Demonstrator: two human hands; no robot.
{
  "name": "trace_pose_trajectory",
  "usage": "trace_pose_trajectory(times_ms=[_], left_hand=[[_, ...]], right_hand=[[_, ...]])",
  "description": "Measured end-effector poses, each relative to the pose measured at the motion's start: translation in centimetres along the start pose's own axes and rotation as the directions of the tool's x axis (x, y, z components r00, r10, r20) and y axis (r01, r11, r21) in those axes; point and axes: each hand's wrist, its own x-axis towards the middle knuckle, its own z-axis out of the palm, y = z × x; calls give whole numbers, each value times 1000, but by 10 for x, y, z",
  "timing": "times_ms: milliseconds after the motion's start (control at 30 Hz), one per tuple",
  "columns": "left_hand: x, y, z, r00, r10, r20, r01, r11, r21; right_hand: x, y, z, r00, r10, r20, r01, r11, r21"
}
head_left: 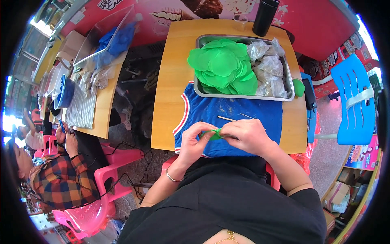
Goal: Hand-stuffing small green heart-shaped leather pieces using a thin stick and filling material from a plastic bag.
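Observation:
My left hand (pixel 191 143) and my right hand (pixel 248 136) meet low over a blue cloth with red and white trim (pixel 250 109). Between them, both sets of fingertips pinch a small green fabric piece (pixel 215 134), gathered where the fingers close on it. Just beyond my right hand a thin wooden stick (pixel 226 118) lies on the cloth. Further back, a metal tray (pixel 239 96) holds a heap of thin, round-edged green petals (pixel 222 65). Beside the heap, on its right, are several knotted clear plastic bags (pixel 269 70) with pale contents.
A black thermos (pixel 266 17) and a clear cup (pixel 240 21) stand at the wooden table's (pixel 167 101) back edge. Another green piece (pixel 299 87) sits right of the tray. A blue chair (pixel 354 99) is at right. Leftward, a person in plaid (pixel 65 179) works at another table.

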Motion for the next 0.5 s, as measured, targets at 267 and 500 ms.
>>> trace_pose_trajectory(times_ms=[267, 500], left_hand=[[-10, -5, 14, 987, -154, -53, 133, 949, -285], [-8, -11, 26, 986, -132, -105, 94, 947, -307]], right_hand=[[5, 1, -5, 977, -3, 215, 10, 999, -32], [3, -3, 14, 953, 291, -85, -280, 952, 124]])
